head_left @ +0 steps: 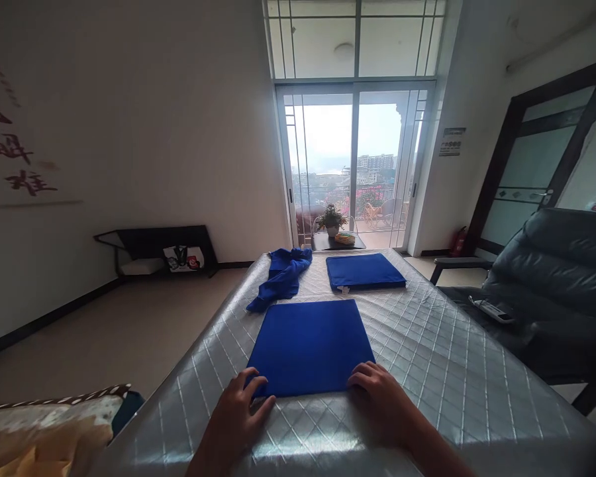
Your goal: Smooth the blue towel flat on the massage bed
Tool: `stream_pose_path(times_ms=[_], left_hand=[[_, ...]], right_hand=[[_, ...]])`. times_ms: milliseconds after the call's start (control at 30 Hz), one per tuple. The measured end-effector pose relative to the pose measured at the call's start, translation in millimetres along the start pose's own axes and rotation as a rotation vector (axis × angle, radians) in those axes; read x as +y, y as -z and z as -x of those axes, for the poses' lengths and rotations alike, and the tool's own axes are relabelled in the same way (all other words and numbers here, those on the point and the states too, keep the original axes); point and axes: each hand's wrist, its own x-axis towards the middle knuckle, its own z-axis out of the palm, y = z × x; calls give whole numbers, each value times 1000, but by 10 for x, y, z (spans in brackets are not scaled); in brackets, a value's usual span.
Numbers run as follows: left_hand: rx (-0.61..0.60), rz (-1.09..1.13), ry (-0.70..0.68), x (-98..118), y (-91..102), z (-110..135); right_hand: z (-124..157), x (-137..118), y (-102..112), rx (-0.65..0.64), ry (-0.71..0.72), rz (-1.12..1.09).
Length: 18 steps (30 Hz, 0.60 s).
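A folded blue cloth (312,344), squared and flat, lies on the silver quilted table cover (457,371) right in front of me. My left hand (241,404) rests at its near left corner, fingers spread over the edge and the thumb apart on the table cover. At the near right corner my right hand (377,394) has its fingers bent together over the cloth; its thumb is hidden. Farther back on the right is a neat stack of folded blue cloth (365,270) with a small white tag. A crumpled blue cloth (283,275) lies at the back left.
Beyond the table's far end stand a potted plant (332,218) and a yellow packet (345,238) on a small dark table. A dark armchair (561,285) is close on the right, with a white device on its seat. A black frame (159,248) leans against the left wall.
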Motion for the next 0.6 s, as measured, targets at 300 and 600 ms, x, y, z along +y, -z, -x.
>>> stream_pose_path(times_ms=[300, 600], left_hand=[[17, 92, 15, -2, -5, 2], [24, 81, 3, -73, -75, -14]], right_hand=[[-3, -18, 19, -5, 13, 63], [-10, -11, -90, 56, 61, 260]])
